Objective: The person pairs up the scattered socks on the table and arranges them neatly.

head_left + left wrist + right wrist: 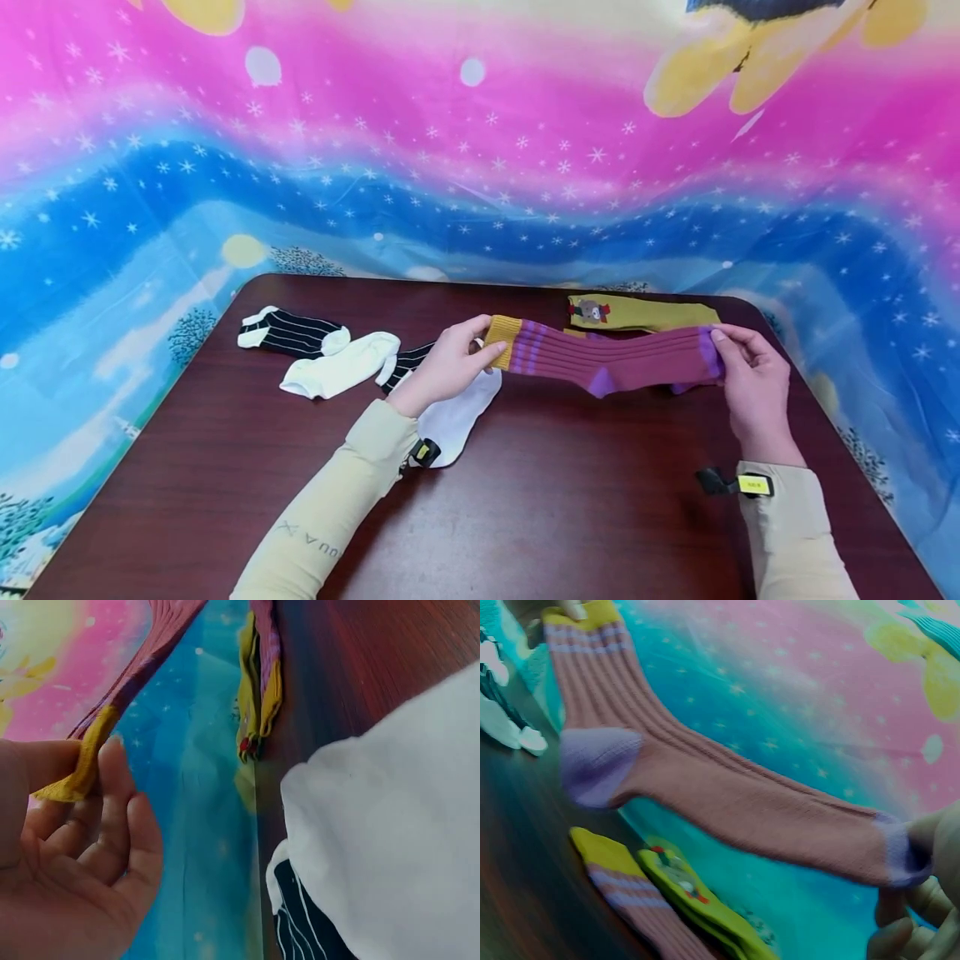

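One ribbed maroon knit sock [562, 354], mustard cuff, lilac stripes, heel and toe; held extended above the dark reddish-brown table [570, 508], left hand [450, 362] pinching the cuff, right hand [759, 387] pinching the toe. Right wrist view shows the striped, mustard-cuffed end of a matching maroon sock [634, 889], mostly covered in the head view.

Hands [453, 364] [757, 392] holding maroon sock [630, 358] by both ends, black-and-white socks [296, 335], olive sock [652, 314], dark table [585, 500]
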Demonstrator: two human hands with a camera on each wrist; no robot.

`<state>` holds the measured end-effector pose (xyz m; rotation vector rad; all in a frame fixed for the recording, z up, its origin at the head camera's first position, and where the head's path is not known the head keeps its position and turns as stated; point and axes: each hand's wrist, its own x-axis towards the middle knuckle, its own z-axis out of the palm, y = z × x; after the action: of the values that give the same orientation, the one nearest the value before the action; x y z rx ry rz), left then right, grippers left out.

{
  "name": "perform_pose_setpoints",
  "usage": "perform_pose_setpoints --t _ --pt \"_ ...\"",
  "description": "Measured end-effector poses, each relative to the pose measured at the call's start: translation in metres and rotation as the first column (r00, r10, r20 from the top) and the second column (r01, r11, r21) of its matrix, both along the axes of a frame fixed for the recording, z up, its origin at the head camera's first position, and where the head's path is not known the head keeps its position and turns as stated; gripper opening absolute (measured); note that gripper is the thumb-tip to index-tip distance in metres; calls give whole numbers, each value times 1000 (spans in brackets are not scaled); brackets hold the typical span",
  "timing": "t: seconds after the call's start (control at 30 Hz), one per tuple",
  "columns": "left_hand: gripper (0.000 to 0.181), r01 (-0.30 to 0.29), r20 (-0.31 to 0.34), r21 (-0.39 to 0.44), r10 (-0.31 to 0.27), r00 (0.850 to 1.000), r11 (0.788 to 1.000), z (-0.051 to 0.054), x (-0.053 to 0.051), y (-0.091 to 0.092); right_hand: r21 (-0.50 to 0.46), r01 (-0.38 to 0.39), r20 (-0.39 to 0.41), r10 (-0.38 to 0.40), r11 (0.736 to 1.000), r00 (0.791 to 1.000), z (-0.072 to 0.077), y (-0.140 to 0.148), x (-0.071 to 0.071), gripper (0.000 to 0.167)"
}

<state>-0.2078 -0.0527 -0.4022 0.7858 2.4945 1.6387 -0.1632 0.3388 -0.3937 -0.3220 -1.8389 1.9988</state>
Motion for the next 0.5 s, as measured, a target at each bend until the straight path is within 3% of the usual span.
perform_pose_setpoints --t 0.2,0.5 --pt "24 39 54 34 -41 998 999 0 -1 13 -90 -108 -12 107 990 994 0 20 2 25" --pt "29 41 105 81 -50 993 996 5 -6 34 -204 -166 -107 147 965 983 4 39 0 20"
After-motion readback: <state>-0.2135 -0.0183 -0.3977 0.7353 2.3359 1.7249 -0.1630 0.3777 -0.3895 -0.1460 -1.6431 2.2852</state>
